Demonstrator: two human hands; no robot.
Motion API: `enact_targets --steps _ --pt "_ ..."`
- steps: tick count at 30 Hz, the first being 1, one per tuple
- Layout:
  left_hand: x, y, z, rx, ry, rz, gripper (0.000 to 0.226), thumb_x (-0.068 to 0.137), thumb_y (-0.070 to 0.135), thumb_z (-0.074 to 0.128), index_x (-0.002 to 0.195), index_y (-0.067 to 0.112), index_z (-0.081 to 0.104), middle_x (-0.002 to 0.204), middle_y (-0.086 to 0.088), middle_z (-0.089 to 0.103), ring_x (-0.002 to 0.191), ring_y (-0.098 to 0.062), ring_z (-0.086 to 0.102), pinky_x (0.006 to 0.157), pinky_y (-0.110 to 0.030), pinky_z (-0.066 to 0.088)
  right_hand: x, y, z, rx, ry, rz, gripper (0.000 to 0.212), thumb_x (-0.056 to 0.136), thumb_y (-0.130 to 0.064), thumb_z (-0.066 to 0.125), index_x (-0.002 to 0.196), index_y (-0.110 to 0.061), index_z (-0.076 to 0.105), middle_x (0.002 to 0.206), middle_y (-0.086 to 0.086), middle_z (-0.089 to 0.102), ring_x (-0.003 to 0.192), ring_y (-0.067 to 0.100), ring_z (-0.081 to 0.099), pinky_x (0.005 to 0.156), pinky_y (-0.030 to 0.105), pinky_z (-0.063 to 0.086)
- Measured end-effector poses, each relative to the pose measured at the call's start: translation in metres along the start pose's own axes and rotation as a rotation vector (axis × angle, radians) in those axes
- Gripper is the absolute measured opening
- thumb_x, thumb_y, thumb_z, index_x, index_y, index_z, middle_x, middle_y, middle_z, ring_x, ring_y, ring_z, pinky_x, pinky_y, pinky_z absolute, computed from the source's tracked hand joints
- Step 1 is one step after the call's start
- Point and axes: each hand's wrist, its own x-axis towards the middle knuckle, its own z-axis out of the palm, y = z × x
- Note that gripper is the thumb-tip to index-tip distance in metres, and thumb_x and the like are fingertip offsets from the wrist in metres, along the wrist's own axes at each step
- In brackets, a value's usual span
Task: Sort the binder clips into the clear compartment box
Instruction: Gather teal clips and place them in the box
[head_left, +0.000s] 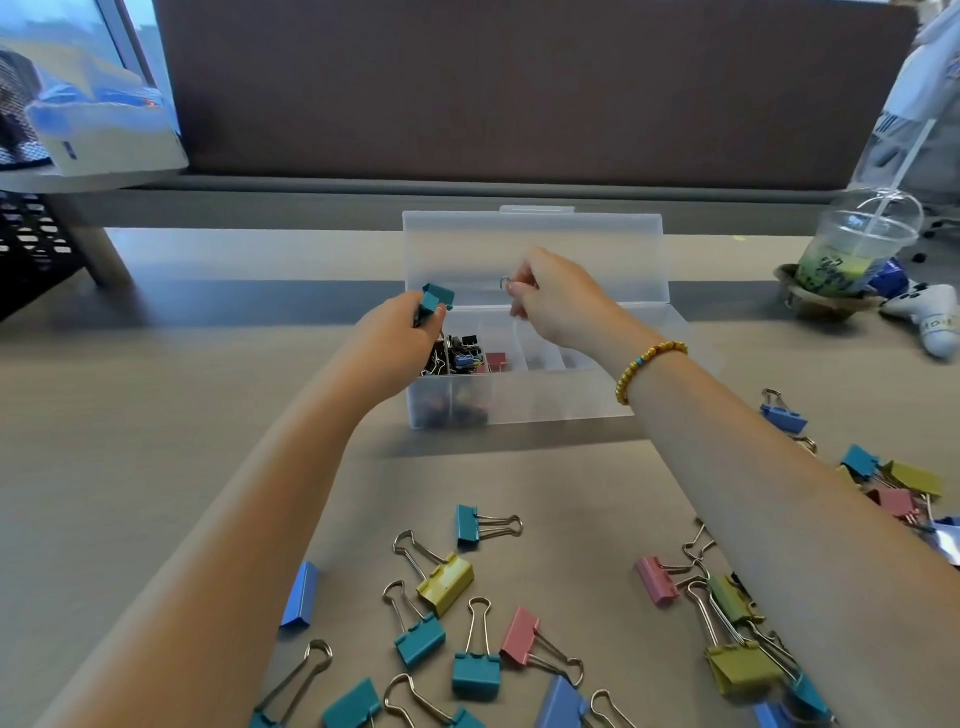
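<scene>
Sorting underway | left hand (402, 332) grips teal clip (437, 299) over clear compartment box (545, 395) | right hand (553, 299) pinches a wire loop (505, 283) | left compartments hold clips | many binder clips (447, 582) remain on tabletop (156, 415)

The right hand (556, 296) hides most of a clip, perhaps small, showing only a wire loop (505, 283).

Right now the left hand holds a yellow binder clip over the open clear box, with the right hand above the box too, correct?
Not quite. In the head view the clip in the left hand is teal, not yellow. The rest stands: the clear box is open and the right hand is above it.
</scene>
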Motion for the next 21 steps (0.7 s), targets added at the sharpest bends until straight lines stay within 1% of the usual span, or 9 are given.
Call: enact_targets --steps 2,3,5,7,11,13,16,19,21 --pt "0.0 0.0 0.0 0.01 -0.003 0.005 0.02 0.1 0.025 0.033 0.09 0.01 0.042 0.069 0.004 0.044 0.06 -0.008 0.039 0.053 -0.02 0.03 0.002 0.0 0.0 -0.139 0.066 -0.03 0.017 0.094 -0.024 0.055 0.099 -0.012 0.066 0.1 0.005 0.054 0.097 0.021 0.048 0.078 0.032 0.044" --pt "0.0 0.0 0.0 0.016 -0.006 0.005 0.02 0.1 0.025 0.034 0.09 0.01 0.042 0.069 0.004 0.044 0.06 -0.008 0.039 0.053 -0.02 0.03 0.003 0.0 0.0 -0.148 0.093 -0.039 0.018 0.092 -0.026 0.058 0.096 -0.013 0.068 0.098 0.004 0.055 0.096 0.02 0.048 0.076 0.031 0.045" --pt "0.001 0.0 0.0 0.021 -0.009 0.005 0.02 0.1 0.025 0.033 0.091 0.011 0.042 0.069 0.004 0.044 0.061 -0.008 0.039 0.052 -0.02 0.03 0.003 -0.002 -0.002 -0.006 0.082 -0.012 0.017 0.093 -0.025 0.056 0.095 -0.012 0.066 0.093 0.004 0.057 0.084 0.015 0.051 0.069 0.026 0.044" --pt "0.0 -0.001 0.0 0.024 -0.009 0.007 0.02 0.1 0.025 0.033 0.091 0.011 0.042 0.069 0.004 0.044 0.06 -0.008 0.039 0.052 -0.02 0.03 0.002 -0.003 -0.002 0.045 0.023 0.011 0.016 0.094 -0.021 0.054 0.099 -0.008 0.063 0.095 0.007 0.061 0.084 0.016 0.052 0.071 0.026 0.042" --pt "0.0 -0.001 -0.001 0.013 -0.012 0.008 0.021 0.1 0.025 0.033 0.091 0.01 0.043 0.069 0.003 0.044 0.06 -0.008 0.039 0.052 -0.021 0.03 0.001 -0.006 -0.002 -0.203 -0.174 0.03 0.023 0.094 -0.022 0.054 0.105 -0.007 0.068 0.1 0.009 0.063 0.086 0.019 0.052 0.077 0.03 0.042" --pt "0.0 -0.001 -0.001 0.012 -0.016 0.007 0.02 0.1 0.026 0.033 0.092 0.01 0.043 0.07 0.003 0.045 0.061 -0.008 0.039 0.053 -0.02 0.031 0.002 -0.01 -0.004 -0.221 -0.258 0.032 0.023 0.094 -0.023 0.054 0.105 -0.009 0.069 0.099 0.005 0.061 0.088 0.018 0.05 0.078 0.029 0.041" --pt "0.001 -0.002 -0.001 0.008 -0.026 0.004 0.019 0.1 0.026 0.033 0.094 0.011 0.044 0.073 0.001 0.047 0.062 -0.008 0.04 0.055 -0.021 0.033 0.004 -0.015 -0.006 -0.196 -0.31 0.051 0.024 0.094 -0.024 0.053 0.105 -0.01 0.07 0.102 0.003 0.058 0.091 0.017 0.048 0.08 0.028 0.038" --pt "0.002 -0.002 -0.002 0.012 -0.024 0.003 0.02 0.1 0.026 0.033 0.093 0.011 0.044 0.07 0.002 0.045 0.061 -0.008 0.04 0.054 -0.021 0.032 0.005 -0.013 0.0 -0.286 -0.377 0.088 0.03 0.094 -0.025 0.053 0.114 -0.007 0.066 0.115 0.005 0.061 0.103 0.022 0.052 0.082 0.029 0.038" --pt "0.002 -0.003 -0.002 0.01 -0.024 0.004 0.02 0.1 0.026 0.033 0.093 0.011 0.044 0.07 0.002 0.045 0.061 -0.009 0.04 0.054 -0.022 0.032 0.009 -0.008 0.009 -0.301 -0.359 0.104 0.029 0.094 -0.021 0.055 0.116 -0.005 0.065 0.116 0.007 0.063 0.103 0.023 0.055 0.082 0.029 0.041"
